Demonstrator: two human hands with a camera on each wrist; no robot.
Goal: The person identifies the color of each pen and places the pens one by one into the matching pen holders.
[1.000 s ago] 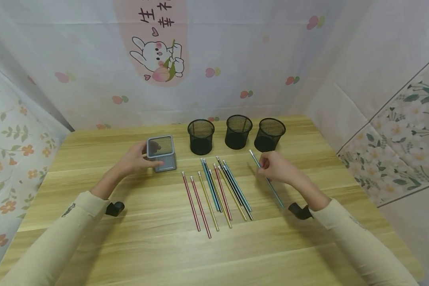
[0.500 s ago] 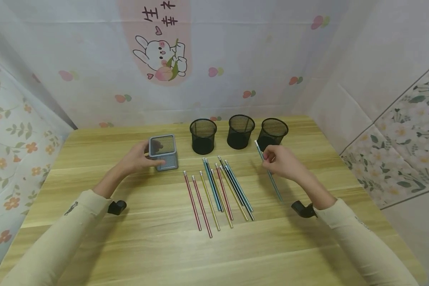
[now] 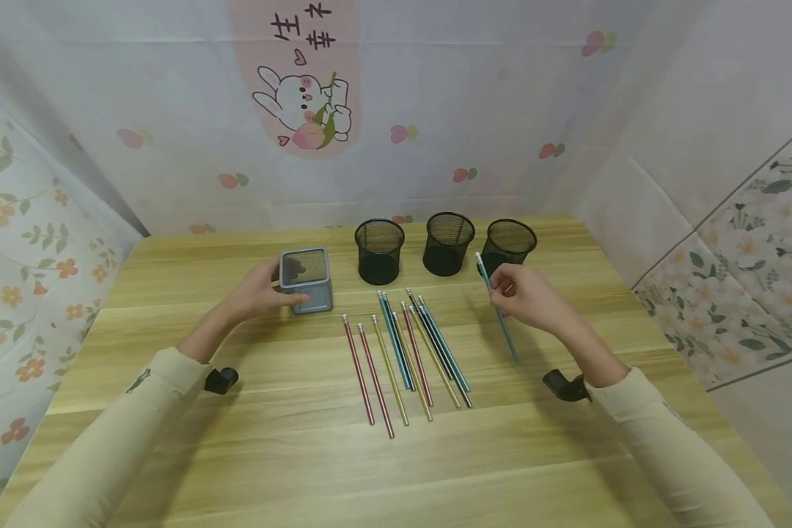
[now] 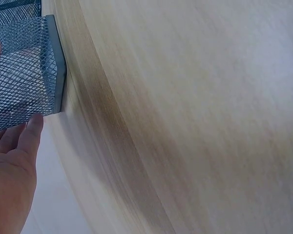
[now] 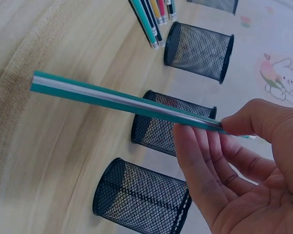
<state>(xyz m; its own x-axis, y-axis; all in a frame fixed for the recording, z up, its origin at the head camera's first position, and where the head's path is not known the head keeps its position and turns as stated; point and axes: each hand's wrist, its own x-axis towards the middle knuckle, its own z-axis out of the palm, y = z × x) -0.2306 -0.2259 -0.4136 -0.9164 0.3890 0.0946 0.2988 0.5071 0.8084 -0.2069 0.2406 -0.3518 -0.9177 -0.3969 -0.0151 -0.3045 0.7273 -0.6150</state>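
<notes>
Near the worktop's (image 3: 277,462) far edge, holder (image 3: 314,290) and raised pencil (image 3: 507,334) are gripped by left hand (image 3: 254,295) and right hand (image 3: 526,295), pencil-tilting apparently needed.

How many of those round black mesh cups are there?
3, in a row: the left cup beside the gray square holder, the middle cup, and the right cup, partly behind the held teal pencil. None seems fully hidden.
</notes>
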